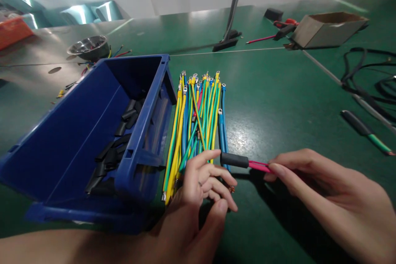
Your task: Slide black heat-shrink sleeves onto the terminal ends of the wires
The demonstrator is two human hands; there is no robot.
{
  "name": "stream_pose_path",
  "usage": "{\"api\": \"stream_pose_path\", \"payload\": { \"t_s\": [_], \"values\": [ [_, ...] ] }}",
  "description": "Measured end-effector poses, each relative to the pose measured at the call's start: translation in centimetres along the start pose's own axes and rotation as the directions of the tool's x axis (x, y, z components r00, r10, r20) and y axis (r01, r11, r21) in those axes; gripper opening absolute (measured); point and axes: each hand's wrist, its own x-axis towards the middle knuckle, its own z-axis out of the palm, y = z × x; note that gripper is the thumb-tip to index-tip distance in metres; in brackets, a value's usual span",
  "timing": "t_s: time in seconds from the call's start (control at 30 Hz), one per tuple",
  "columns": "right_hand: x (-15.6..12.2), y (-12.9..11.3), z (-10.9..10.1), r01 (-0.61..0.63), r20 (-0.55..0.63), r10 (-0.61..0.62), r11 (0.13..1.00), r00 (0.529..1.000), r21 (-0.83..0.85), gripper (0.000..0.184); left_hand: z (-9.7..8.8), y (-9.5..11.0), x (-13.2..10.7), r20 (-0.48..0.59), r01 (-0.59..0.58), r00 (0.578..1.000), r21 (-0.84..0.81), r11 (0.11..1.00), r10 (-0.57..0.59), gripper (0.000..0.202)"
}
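My right hand [321,192] pinches a red wire [259,166] with a short black sleeve tube [234,159] slid over its left end. My left hand [202,189] hovers at that end, fingers curled loosely, forefinger tip touching the black tube; whether it grips anything is unclear. Just behind lies a bundle of yellow, green and blue wires [198,119] with metal ring terminals at their far ends. Left of the bundle stands a blue plastic bin [102,132] holding several black sleeve tubes [114,148].
Green table mat [272,103]. A cardboard box [328,29] and red-handled tool [286,22] sit far right. Black cables [371,78] coil at the right edge, with a pen-like tool [365,132] near them. A metal bowl [88,46] and a stand base [227,41] lie at the back.
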Motion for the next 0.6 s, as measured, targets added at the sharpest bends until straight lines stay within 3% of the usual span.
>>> {"api": "stream_pose_path", "payload": {
  "t_s": [0.6],
  "values": [
    [0.15, -0.29, 0.15, 0.067, -0.034, -0.069, 0.996, 0.997, -0.062, 0.027, -0.20, 0.31, 0.56, 0.020, -0.005, 1.000, 0.064, 0.998, 0.004, 0.040]
  ]
}}
